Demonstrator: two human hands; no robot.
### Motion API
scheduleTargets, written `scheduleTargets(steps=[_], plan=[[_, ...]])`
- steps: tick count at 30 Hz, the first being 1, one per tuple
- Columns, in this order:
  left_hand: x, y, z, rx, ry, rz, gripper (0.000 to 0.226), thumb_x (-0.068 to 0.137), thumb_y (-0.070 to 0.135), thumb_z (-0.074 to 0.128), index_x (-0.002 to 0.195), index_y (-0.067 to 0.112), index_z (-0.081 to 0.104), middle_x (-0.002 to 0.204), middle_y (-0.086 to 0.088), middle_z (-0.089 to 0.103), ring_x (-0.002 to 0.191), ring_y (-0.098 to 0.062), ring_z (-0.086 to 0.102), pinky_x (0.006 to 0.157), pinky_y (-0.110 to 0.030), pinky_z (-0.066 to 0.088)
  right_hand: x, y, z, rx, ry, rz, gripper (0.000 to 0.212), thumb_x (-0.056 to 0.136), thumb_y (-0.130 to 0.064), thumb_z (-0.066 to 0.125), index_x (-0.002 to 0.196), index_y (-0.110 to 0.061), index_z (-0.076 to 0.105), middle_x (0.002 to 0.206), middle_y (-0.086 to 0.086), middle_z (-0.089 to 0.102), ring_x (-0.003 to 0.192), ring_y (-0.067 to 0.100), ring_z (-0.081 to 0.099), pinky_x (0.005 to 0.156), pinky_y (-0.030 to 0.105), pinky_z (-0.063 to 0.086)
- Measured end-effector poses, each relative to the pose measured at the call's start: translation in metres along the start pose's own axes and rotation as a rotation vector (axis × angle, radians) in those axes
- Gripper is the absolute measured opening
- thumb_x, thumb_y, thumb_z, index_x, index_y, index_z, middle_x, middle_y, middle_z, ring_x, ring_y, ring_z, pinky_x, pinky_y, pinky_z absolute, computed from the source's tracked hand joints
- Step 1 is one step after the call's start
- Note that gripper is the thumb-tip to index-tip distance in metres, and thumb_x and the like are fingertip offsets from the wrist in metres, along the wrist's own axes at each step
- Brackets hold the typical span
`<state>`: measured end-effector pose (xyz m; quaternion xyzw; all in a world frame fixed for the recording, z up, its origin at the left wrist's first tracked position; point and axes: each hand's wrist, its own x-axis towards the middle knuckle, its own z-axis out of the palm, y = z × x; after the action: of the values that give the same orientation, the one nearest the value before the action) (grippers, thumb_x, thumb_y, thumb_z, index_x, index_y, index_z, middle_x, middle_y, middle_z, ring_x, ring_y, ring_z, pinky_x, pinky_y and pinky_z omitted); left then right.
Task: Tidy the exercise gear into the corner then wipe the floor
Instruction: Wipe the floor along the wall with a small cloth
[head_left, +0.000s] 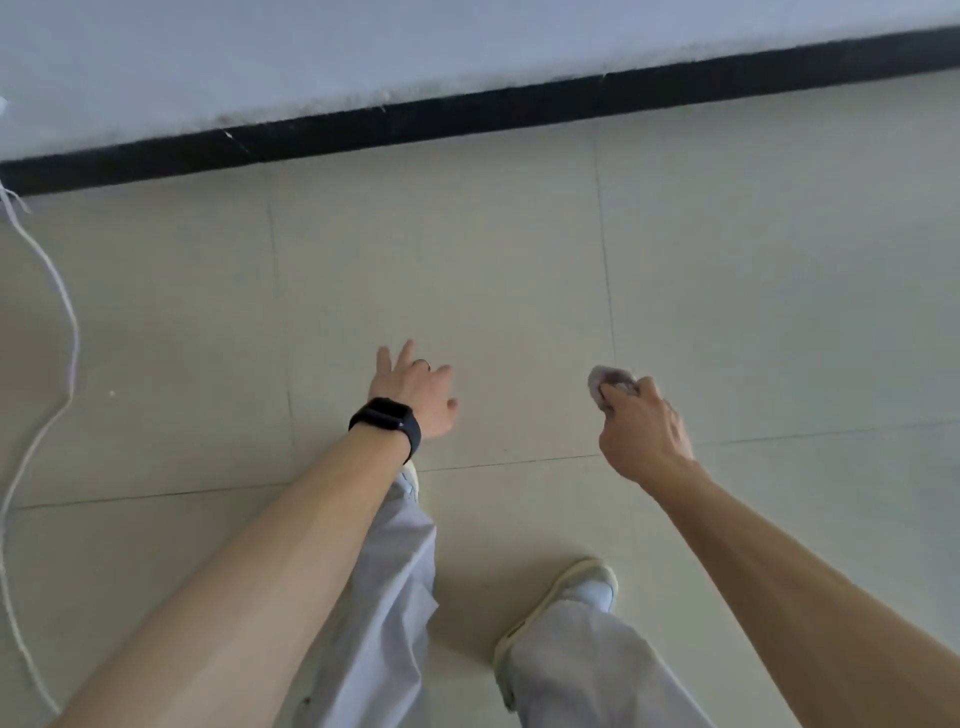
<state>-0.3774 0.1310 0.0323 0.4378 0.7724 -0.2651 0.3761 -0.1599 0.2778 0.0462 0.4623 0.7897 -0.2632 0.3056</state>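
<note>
Head view looks down on a pale tiled floor (467, 270) meeting a black skirting (467, 111) under a grey wall (363, 47) — the left hand (415, 395) hangs spread and empty, the right hand (644, 431) is clenched round a small crumpled cloth (605, 382) above the tiles, and a white cord (62, 312) trails at the left edge.

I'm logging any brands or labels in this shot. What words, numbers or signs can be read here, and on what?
None can be read.
Watch on the left wrist: its dark face shows no legible text.
Cloth in the right hand: no label visible.
Shoe, trousers, floor and wall: no print or sign.
</note>
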Motion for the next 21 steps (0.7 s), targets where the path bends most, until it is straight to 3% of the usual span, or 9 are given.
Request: scheduleTargets(steps=[3, 10, 16, 21], plan=[[-0.075, 0.014, -0.063, -0.007, 0.001, -0.011, 0.053, 0.097, 0.045, 0.036, 0.146, 0.025, 0.040, 0.148, -0.008, 0.047, 0.150, -0.031, 0.011, 0.114, -0.055, 0.015, -0.090, 0.019, -0.064, 0.129, 0.099, 0.042, 0.033, 0.100, -0.016, 0.043, 0.130, -0.027, 0.054, 0.125, 0.009, 0.044, 0.105, 0.034, 0.055, 0.084, 0.038, 0.044], [-0.251, 0.074, -0.253, -0.055, 0.166, 0.070, 0.047, 0.096, 0.039, 0.036, 0.141, 0.025, 0.041, 0.144, -0.010, 0.049, 0.144, -0.030, 0.023, 0.109, -0.055, 0.024, -0.290, 0.063, -0.259, 0.282, 0.390, 0.053, 0.042, 0.104, -0.026, 0.045, 0.145, -0.032, 0.049, 0.126, 0.007, 0.048, 0.099, 0.032, 0.060, 0.079, 0.034, 0.047], [-0.396, 0.174, -0.427, -0.035, 0.472, 0.447, 0.052, 0.097, 0.038, 0.036, 0.148, 0.032, 0.033, 0.153, -0.003, 0.041, 0.149, -0.026, 0.018, 0.111, -0.057, 0.024, -0.452, 0.113, -0.394, 0.369, 0.817, 0.149, 0.040, 0.102, -0.025, 0.051, 0.141, -0.027, 0.056, 0.118, 0.007, 0.052, 0.093, 0.034, 0.061, 0.079, 0.037, 0.051], [-0.525, 0.264, -0.519, 0.043, 0.726, 0.806, 0.052, 0.099, 0.047, 0.036, 0.150, 0.036, 0.034, 0.156, 0.001, 0.038, 0.150, -0.022, 0.018, 0.118, -0.047, 0.018, -0.573, 0.153, -0.438, 0.345, 1.197, 0.280, 0.033, 0.099, -0.019, 0.058, 0.131, -0.020, 0.065, 0.103, 0.007, 0.057, 0.077, 0.031, 0.062, 0.067, 0.027, 0.041]])
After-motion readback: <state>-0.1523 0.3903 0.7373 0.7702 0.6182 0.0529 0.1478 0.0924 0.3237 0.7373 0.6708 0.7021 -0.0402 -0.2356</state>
